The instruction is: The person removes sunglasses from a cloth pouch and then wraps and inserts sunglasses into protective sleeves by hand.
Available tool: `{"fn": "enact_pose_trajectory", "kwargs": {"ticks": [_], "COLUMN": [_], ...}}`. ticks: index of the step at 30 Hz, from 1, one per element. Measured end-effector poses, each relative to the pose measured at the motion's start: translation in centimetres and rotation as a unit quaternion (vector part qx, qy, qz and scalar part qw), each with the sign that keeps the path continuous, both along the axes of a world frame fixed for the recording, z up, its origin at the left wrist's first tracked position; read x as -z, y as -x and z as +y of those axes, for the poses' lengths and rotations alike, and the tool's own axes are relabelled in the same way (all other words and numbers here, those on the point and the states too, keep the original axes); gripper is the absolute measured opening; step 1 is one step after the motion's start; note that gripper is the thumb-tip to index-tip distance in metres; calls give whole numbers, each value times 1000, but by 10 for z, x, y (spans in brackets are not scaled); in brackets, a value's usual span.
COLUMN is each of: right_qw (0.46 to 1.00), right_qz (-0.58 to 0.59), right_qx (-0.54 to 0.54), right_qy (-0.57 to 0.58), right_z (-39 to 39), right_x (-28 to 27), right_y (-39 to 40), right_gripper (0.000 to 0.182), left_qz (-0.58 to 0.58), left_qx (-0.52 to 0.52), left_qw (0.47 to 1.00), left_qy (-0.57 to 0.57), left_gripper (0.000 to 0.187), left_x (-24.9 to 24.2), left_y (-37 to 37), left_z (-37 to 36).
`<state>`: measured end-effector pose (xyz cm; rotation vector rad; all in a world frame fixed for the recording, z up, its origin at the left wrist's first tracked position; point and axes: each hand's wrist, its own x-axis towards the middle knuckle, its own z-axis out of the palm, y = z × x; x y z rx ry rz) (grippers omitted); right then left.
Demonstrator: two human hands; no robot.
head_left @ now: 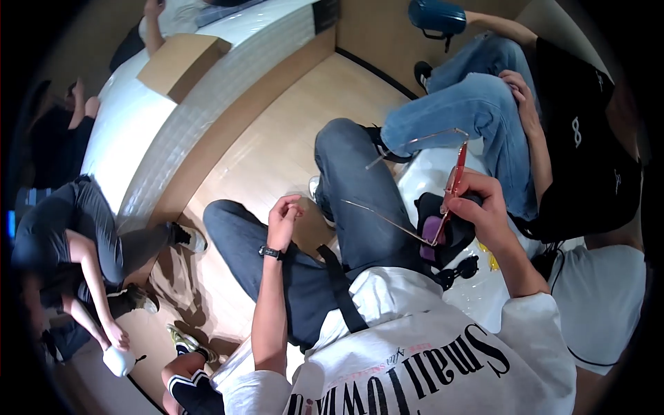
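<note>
My right hand (477, 200) pinches a pair of glasses (456, 169) by its red-tinted front, between thumb and fingers. The thin gold temples are unfolded and point left over my thigh. Just beneath them lies a dark item (460, 235) with a purple patch, partly hidden by the hand. Dark sunglasses (460, 272) rest close by on the white plastic-covered surface (487, 294). My left hand (283, 216) hangs over my other leg with loosely curled fingers and nothing in it; a black watch (271, 252) is on that wrist.
On my right sits a person in blue jeans (470, 111), holding a dark blue object (437, 17). Something yellow (492, 257) lies near the sunglasses. A cardboard box (181, 66) stands on a plastic-wrapped white platform (124, 117). Another seated person at left holds a white round object (119, 361).
</note>
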<state>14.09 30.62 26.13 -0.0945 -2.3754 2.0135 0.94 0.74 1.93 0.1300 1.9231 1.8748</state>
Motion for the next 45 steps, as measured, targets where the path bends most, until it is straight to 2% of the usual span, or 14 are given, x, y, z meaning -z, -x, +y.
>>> {"fn": "enact_pose_trajectory", "kwargs": {"ticks": [4, 7, 14, 15, 18, 22, 24, 28, 33, 36, 39, 41, 45], "right_qw": [999, 997, 992, 991, 988, 982, 975, 968, 966, 964, 962, 969, 993], "right_qz": [22, 59, 83, 100, 95, 87, 123, 144, 119, 145, 117, 39, 75], "right_qx": [-32, -56, -71, -86, -111, -149, -182, -198, -226, -221, -238, -224, -84], "right_qy": [35, 16, 64, 32, 56, 80, 41, 55, 25, -13, -72, -93, 19], "right_z": [-21, -29, -24, -21, -23, -42, -50, -71, -100, -113, -101, -97, -94], "right_x": [-12, -15, 4, 7, 3, -16, -24, -19, 10, 46, 47, 40, 29], "right_y": [2, 1, 4, 9, 30, 69, 96, 139, 192, 216, 232, 246, 280], "right_gripper": [13, 11, 10, 9, 8, 6, 5, 8, 12, 14, 13, 14, 17], "left_qz": [-2, 7, 29, 20, 33, 94, 131, 198, 176, 45, 17, -19, -35], "left_qx": [-31, -28, -19, -22, -48, -40, -28, -23, -4, 11, 26, -5, 9], "left_qw": [999, 999, 999, 999, 998, 993, 988, 975, 976, 987, 983, 970, 959], "left_qy": [-22, -38, -10, -13, -13, -62, -83, -94, -127, -153, -180, -241, -280], "left_gripper": [23, 22, 21, 21, 21, 21, 21, 21, 31, 34, 35, 32, 22], "left_x": [-11, -10, -9, -17, -55, -145, -188, -228, -203, -181, -166, -161, -142], "left_y": [-4, -7, -13, -13, -5, 12, 21, 33, 56, 78, 98, 108, 130], "left_z": [0, 0, 0, 0, 2, 8, 12, 17, 10, 12, 19, 27, 25]}}
